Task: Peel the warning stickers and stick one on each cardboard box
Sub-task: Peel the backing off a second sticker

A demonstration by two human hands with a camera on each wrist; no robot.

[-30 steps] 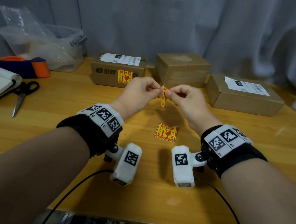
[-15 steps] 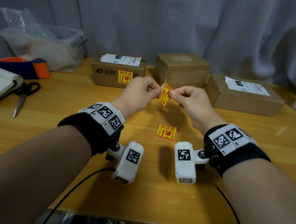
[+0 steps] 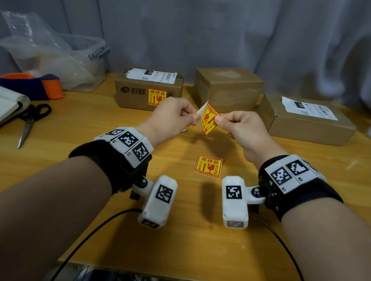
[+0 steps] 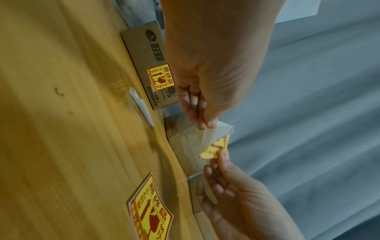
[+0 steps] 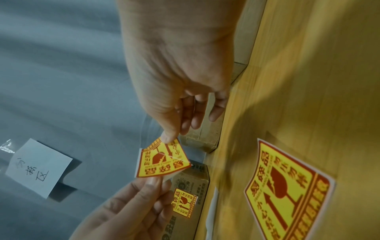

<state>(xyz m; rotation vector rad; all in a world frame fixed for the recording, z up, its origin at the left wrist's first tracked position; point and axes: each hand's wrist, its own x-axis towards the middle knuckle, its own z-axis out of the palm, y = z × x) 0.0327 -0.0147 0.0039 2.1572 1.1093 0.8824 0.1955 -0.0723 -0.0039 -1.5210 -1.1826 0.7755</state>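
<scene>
Peeling slowly, I keep my left grip [image 3: 176, 115] pinching the white backing paper [image 3: 202, 112] while my right grip [image 3: 240, 128] pinches the yellow-and-red warning sticker [image 3: 208, 122] by one corner only, adhesive untouched

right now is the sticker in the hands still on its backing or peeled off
Partly peeled. The left hand pinches the white backing while the right hand pinches the yellow sticker; they split at one corner but remain joined lower down.

Yellow sticker [image 3: 208, 121] with red print, white backing [image 3: 201, 110] showing. Another yellow-and-red sticker on the table [image 3: 208, 166]. 3 brown boxes [image 3: 227, 89], orange-and-navy band [image 3: 31, 83], black-and-white square-pattern wrist tags [image 3: 130, 141].
</scene>
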